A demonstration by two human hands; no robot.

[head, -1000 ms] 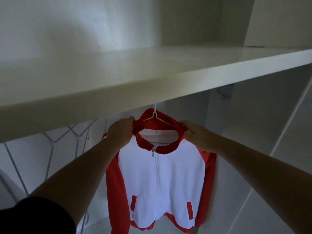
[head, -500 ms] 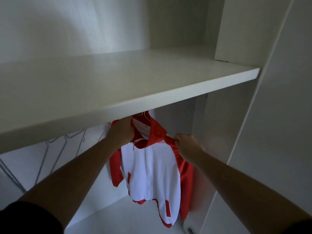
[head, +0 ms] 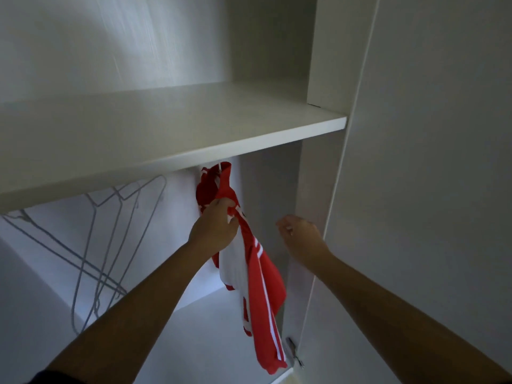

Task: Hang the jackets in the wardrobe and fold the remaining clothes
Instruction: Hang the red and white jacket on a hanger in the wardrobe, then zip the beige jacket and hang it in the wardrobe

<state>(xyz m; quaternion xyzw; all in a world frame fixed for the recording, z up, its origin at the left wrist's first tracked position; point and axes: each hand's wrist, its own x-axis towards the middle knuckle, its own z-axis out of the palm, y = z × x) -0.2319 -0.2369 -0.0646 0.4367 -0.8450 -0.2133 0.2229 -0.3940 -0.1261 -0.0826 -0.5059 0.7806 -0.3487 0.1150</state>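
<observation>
While the red-and-white jacket (head: 250, 261) hangs edge-on under the wardrobe shelf (head: 177, 145), the left hand (head: 214, 231) grips its collar and the right hand (head: 300, 234) hovers empty, loosely open. Hanging looks nearly done; next, release and fetch another garment.

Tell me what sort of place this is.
Most likely the inside of a built-in wardrobe: a white shelf overhead, empty wire hangers beneath it, and a red and white jacket hanging beside the left hand.
</observation>
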